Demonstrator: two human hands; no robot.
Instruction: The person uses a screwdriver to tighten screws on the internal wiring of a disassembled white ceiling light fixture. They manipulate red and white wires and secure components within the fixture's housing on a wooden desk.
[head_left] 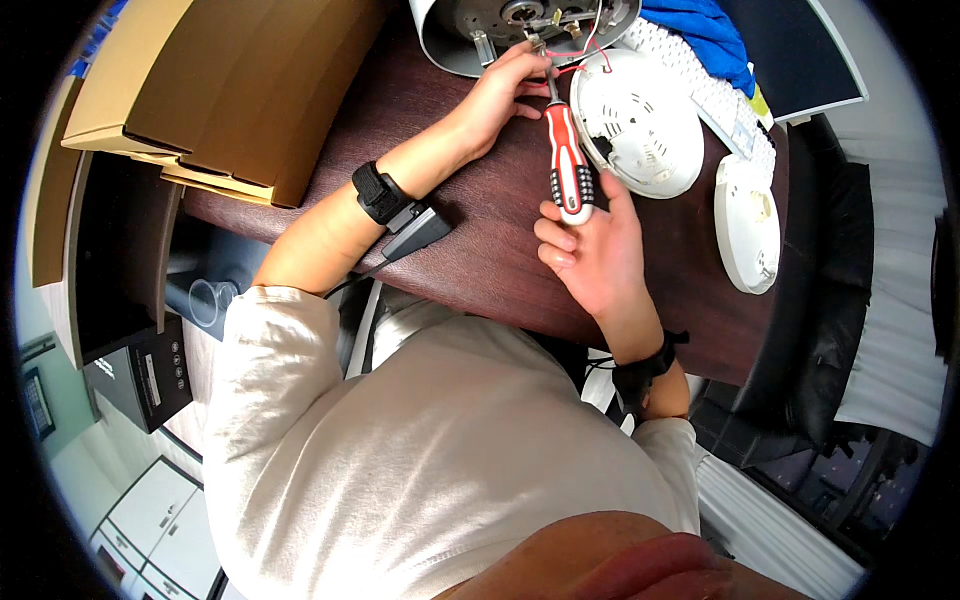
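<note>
A screwdriver [566, 150] with a red, white and black handle points away from me, its tip at the open underside of a silvery cylindrical appliance [455, 45]. The handle end lies in the curled fingers of my right hand [603, 250]. My left hand [497, 100] is closed by the shaft at the appliance's rim; what its fingertips pinch is hidden. Metal brackets and wires show inside the housing. Thin red wires [598, 52] run from there to a round white vented cover [640, 125], which lies inside up just right of the screwdriver.
A white oval part [747, 228] lies at the table's right, below a white keyboard [705, 85]. Blue cloth [700, 35] and a monitor [800, 50] stand behind. A large cardboard box [230, 90] takes the left side of the dark table [480, 250]. A clear plastic cup [210, 302] is lower left.
</note>
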